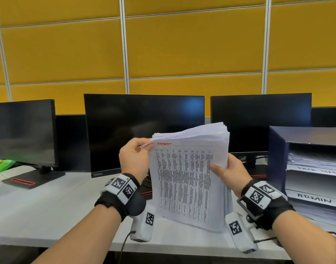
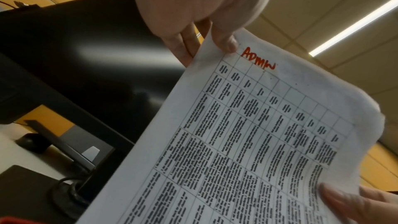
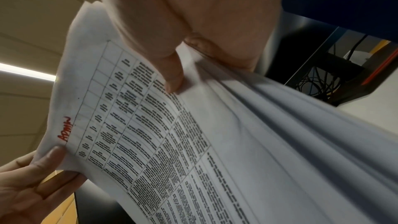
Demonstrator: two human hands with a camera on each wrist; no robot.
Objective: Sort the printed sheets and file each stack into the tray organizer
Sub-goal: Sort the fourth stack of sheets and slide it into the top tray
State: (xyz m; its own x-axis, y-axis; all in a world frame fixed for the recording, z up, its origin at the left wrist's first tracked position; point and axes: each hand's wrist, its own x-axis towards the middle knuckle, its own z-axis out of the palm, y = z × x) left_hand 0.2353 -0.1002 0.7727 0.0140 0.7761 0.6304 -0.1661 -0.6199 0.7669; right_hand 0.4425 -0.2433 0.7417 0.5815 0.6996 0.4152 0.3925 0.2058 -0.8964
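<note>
Red ADMIN lettering (image 1: 164,143) tops the sheet (image 1: 184,180) your left hand (image 1: 134,159) pinches at its corner, while your right hand (image 1: 230,169) grips the standing stack (image 1: 207,132), thumb pressed on front. You appear mid-sort; next, carry it to the tray organizer (image 1: 277,149) at three o'clock, its ADMIN slot (image 1: 313,199).

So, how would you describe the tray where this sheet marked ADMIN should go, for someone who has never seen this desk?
Look at the dark blue tray organizer standing at the right end of the white desk, beside the right monitor. It has stacked shelves holding paper. The right one is the lowest visible tray, the only one whose front label reads ADMIN in handwriting, matching the red word on the sheet.
</note>
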